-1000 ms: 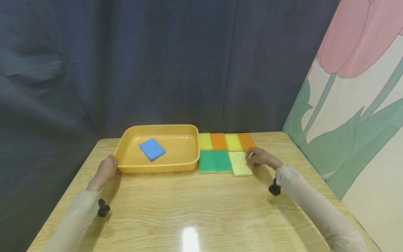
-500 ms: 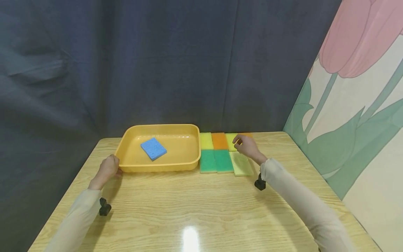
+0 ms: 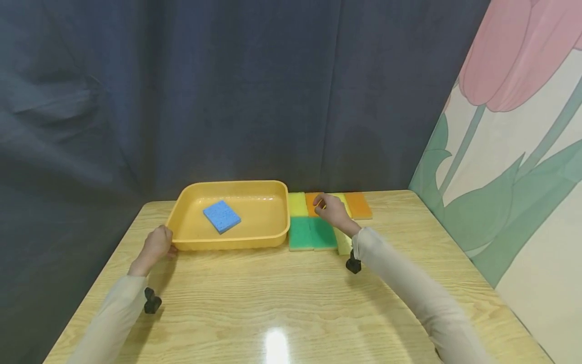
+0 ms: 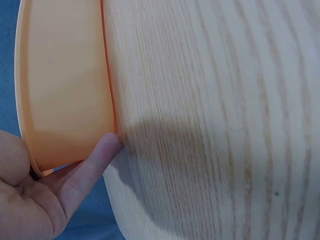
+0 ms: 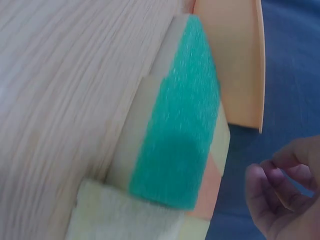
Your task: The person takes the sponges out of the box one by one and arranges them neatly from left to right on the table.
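My left hand point(image 3: 156, 244) grips the left front corner of a yellow plastic tray point(image 3: 232, 243), thumb and fingers on its wall. Inside the tray a blue sponge point(image 3: 222, 217) lies flat and turned at an angle. My right hand point(image 3: 334, 210), fingers loosely bent and holding nothing, hovers over the sponges right of the tray. Two green-topped sponges point(image 3: 301, 233) lie in the front row, beside a pale yellow sponge point(image 3: 343, 242) partly hidden by the wrist. Behind them stretch a yellow sponge point(image 3: 297, 205), an orange one partly covered by the hand, another yellow one and an orange sponge point(image 3: 358, 205).
A light wooden table point(image 3: 254, 293) carries everything. Dark blue curtain point(image 3: 245, 91) hangs along its back and left. A wall with painted tulips point(image 3: 514, 192) borders the right side. Small black devices point(image 3: 353, 264) sit at both wrists.
My right hand has lifted from the pale yellow sponge and travelled left above the back row, uncovering the rightmost orange sponge. My left hand, the tray and the blue sponge stay put.
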`<state>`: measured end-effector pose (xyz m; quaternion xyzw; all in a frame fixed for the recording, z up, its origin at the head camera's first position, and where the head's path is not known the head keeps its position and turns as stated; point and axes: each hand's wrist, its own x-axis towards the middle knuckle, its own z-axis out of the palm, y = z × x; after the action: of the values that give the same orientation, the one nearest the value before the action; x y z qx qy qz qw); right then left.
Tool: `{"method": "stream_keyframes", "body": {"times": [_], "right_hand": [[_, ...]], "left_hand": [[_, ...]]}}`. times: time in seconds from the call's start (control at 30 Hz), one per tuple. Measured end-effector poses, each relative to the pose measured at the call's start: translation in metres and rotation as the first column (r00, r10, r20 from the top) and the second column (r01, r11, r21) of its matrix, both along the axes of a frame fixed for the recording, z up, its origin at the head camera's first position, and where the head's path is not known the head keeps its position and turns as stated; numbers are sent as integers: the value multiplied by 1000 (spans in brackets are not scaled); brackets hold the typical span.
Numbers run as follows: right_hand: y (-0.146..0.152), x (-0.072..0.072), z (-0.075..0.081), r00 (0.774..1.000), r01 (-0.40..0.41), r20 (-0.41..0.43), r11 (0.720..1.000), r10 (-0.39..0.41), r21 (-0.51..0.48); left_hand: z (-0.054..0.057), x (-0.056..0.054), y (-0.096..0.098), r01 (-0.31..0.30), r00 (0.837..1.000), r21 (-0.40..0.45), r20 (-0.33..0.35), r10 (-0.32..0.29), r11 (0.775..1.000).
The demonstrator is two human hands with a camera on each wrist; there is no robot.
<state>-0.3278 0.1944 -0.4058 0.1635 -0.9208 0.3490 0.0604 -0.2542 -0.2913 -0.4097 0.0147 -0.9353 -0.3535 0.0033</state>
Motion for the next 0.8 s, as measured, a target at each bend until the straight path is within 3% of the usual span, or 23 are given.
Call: {"method": "stream_keyframes", "body": {"times": [0.47,0.8], "right_hand": [[-44,-2,5,995,-47,-94,998,43,-40],[-66,-2,10,994,-63,-86,998,61,-21]], "left_hand": [[-1,-3,-3,-15,999,-20,36,16,1000],[-2,-3,-2,-17,999,8,36,17,1000]]}}
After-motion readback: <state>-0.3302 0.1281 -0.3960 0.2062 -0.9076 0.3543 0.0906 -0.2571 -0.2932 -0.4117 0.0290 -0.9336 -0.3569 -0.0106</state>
